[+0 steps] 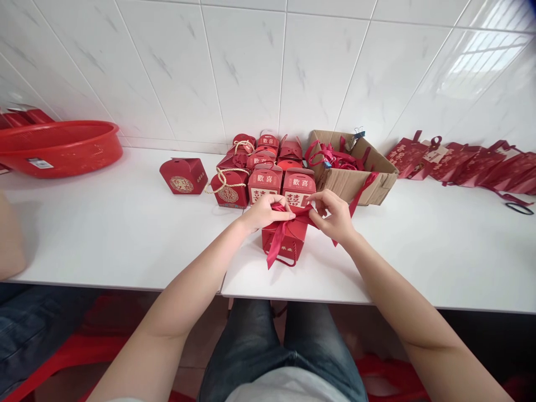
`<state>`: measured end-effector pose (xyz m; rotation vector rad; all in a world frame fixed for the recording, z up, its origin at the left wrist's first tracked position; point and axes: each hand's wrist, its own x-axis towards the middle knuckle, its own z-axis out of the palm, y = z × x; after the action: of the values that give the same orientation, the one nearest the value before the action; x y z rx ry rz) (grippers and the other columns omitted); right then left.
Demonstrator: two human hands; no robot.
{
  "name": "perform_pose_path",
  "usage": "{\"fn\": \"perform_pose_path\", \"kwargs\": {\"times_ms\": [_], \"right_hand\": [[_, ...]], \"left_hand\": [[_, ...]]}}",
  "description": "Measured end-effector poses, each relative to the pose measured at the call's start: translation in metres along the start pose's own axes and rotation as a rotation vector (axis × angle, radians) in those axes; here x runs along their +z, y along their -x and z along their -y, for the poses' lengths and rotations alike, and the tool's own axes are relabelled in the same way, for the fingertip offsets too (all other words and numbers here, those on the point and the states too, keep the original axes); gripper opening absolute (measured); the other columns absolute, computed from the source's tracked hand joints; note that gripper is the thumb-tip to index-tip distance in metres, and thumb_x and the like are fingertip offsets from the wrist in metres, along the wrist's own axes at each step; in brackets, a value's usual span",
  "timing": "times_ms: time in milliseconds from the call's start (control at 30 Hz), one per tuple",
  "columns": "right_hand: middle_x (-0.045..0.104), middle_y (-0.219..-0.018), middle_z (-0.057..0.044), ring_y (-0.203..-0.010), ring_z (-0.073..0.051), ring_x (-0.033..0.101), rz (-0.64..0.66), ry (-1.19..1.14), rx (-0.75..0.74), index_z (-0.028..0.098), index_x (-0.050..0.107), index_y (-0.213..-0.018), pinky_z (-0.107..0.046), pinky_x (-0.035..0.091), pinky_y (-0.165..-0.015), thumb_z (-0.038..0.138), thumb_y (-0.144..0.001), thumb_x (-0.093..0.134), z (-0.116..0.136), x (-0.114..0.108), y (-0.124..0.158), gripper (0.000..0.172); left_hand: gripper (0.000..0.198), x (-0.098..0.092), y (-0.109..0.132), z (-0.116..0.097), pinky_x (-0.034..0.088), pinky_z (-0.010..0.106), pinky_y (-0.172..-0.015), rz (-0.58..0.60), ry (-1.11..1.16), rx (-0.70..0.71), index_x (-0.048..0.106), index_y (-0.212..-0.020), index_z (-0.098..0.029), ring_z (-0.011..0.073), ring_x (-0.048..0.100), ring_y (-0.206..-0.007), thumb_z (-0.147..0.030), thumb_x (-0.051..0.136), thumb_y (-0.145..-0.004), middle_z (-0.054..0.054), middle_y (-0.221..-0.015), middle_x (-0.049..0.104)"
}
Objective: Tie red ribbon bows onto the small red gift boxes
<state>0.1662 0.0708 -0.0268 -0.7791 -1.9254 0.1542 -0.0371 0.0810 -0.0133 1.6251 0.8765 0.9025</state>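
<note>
A strip of red ribbon (275, 245), smooth and satiny, is pinched between the thumb and fingers of the left hand (270, 213). By the curled fingers of the right hand (334, 216) it is gripped on the other side, so that its crossed middle lies between the two sets of fingertips. Directly beneath them, a small red card box (298, 234) is seated, its flat faces sharply creased, its front marked with gold lettering; over its lower front a twisted red cord (288, 263) is draped.

Just beyond the fingers, similar boxes (266, 177) are clustered, some printed with pale panels, and one domed box (229, 194) is fitted with a twisted gold rope (223, 177). Beside them, loose ribbons are heaped in a plain brown cardboard carton (341, 181). Farther out, a lone red box (186, 177), a rounded plastic basin (79, 151) and a row of red bags (464, 162) are set on the smooth white tabletop (419, 245), which is backed by glossy tiles (247, 61).
</note>
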Motion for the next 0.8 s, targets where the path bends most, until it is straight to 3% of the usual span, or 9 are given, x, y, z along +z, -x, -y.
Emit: {"fn": "perform_pose_path", "kwargs": {"times_ms": [267, 800], "right_hand": [[0.046, -0.067, 0.002, -0.055, -0.012, 0.044, -0.004, 0.074, -0.097, 0.022, 0.057, -0.089, -0.026, 0.041, -0.054, 0.007, -0.071, 0.051, -0.009, -0.004, 0.001, 0.024], [0.053, -0.075, 0.000, -0.059, -0.014, 0.049, 0.005, 0.182, -0.062, 0.022, 0.060, -0.092, -0.028, 0.045, -0.057, 0.012, -0.070, 0.056, -0.014, -0.010, 0.002, 0.025]], "left_hand": [[0.045, -0.003, -0.001, 0.000, 0.038, 0.025, -0.061, 0.075, -0.027, -0.001, 0.031, -0.056, -0.018, 0.0087, 0.050, -0.060, -0.028, 0.073, -0.064, -0.003, -0.065, 0.055], [0.045, -0.003, -0.001, 0.001, 0.041, 0.027, -0.065, 0.152, -0.023, -0.003, 0.029, -0.058, -0.019, 0.0094, 0.052, -0.061, -0.026, 0.073, -0.064, -0.003, -0.064, 0.052]]}}
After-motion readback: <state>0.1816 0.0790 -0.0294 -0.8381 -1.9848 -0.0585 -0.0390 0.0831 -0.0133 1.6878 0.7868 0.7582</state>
